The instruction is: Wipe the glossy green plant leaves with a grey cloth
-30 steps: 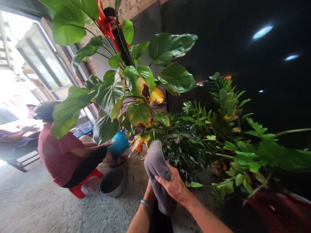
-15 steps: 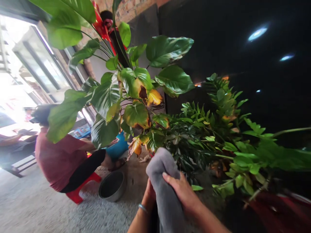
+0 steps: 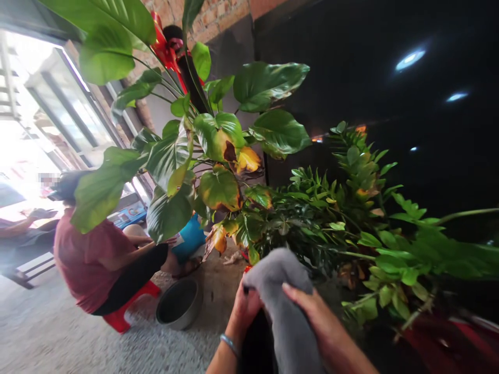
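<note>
Both of my hands hold a grey cloth [image 3: 286, 301] low in the middle of the view. My left hand [image 3: 245, 309] grips its left side from behind, a bracelet on that wrist. My right hand [image 3: 317, 324] lies over the cloth's right side with the fingers closed on it. Just above and behind the cloth stands a big potted plant with broad green leaves [image 3: 218, 156], some yellow and brown. A bushy plant with small leaflets [image 3: 351, 218] spreads to the right of the cloth.
A person in a red shirt [image 3: 88, 254] sits on a low red stool [image 3: 125, 311] at the left. A metal bowl [image 3: 177, 311] and a blue container [image 3: 191, 236] stand on the rough floor beside them. A dark wall fills the right.
My hands and the cloth have shifted down and to the right in the view. The cloth's top has come closer to the small-leaved plant. The seated person has barely moved.
</note>
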`<state>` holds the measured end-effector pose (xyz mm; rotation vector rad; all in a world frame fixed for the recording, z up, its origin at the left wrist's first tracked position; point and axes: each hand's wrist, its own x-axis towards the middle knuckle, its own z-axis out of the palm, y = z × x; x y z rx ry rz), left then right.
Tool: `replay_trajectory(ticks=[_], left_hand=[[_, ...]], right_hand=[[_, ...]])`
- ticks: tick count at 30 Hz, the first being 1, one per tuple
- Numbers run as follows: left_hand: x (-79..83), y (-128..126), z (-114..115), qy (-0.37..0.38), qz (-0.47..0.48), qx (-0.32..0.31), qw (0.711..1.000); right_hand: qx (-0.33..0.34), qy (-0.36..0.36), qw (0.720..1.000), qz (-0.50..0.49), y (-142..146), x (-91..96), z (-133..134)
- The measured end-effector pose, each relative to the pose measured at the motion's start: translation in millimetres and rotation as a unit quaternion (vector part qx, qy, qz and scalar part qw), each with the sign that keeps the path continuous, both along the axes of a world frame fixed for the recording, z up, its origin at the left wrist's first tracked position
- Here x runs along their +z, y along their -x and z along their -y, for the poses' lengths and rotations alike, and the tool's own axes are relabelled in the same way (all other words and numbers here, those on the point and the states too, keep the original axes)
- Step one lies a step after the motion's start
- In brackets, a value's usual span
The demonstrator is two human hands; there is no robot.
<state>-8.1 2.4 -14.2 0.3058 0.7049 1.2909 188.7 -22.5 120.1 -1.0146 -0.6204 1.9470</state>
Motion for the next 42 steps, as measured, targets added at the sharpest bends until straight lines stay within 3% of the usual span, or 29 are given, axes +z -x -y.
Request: replay_trajectory(ticks=[3,6,9,12,14,16,19,22,25,28,30,32,34,35,38,40,42], left_hand=[[3.5,-2,-2,0.010,0.021,-0.001,1.000],[8.0,-3,-3,0.019,0.036,0.007,0.999],[11.0,-4,-3,0.022,0.040,-0.001,0.999],[13.5,-6,-3,0.020,0.042,-0.001,0.999],[15.1,-8,-3,0.027,0.042,0.012,0.999],[16.8,-10,-3,0.041,0.037,0.024,0.998],[19.9,-11,-2,0.060,0.027,0.034,0.997],[21.3,-9,-1,0.065,0.031,0.035,0.997],[18.6,-5,-1,0.055,0.044,0.024,0.997],[14.2,-5,-3,0.031,0.046,-0.008,0.998],[12.7,-6,-3,0.018,0.045,-0.013,0.999],[12.8,-7,-3,0.020,0.042,0.001,0.999],[13.7,-7,-3,0.036,0.035,0.015,0.999],[13.9,-7,-3,0.041,0.033,0.018,0.998],[12.4,-4,-3,0.042,0.032,0.017,0.998],[10.1,-3,-2,0.033,0.030,0.007,0.999],[7.9,-3,-2,0.020,0.029,-0.009,0.999]], right_hand=[[-0.115,-0.026,0.992,-0.032,-10,30.1,-36],[-0.125,0.040,0.988,-0.078,-11,24.1,-50],[-0.042,0.118,0.990,-0.070,-8,-3.9,-20],[-0.025,0.088,0.995,-0.036,-8,-13.3,13],[-0.099,0.044,0.994,0.011,-11,-1.7,11],[-0.207,0.011,0.977,0.040,-16,15.4,-11],[-0.283,0.033,0.958,-0.043,-20,26.0,-50],[-0.228,0.148,0.953,-0.131,-20,4.4,-49],[-0.108,0.238,0.953,-0.150,-17,-24.0,-9],[0.011,0.267,0.952,-0.149,-17,-19.6,18],[-0.016,0.218,0.966,-0.136,-22,3.1,12],[-0.122,0.117,0.978,-0.126,-27,28.4,-10],[-0.215,0.051,0.967,-0.127,-30,42.3,-35],[-0.240,0.053,0.961,-0.128,-30,42.1,-43],[-0.209,0.157,0.958,-0.117,-22,14.0,-40],[-0.137,0.220,0.961,-0.092,-14,-14.0,-17],[-0.051,0.220,0.971,-0.085,-8,-32.2,9]])
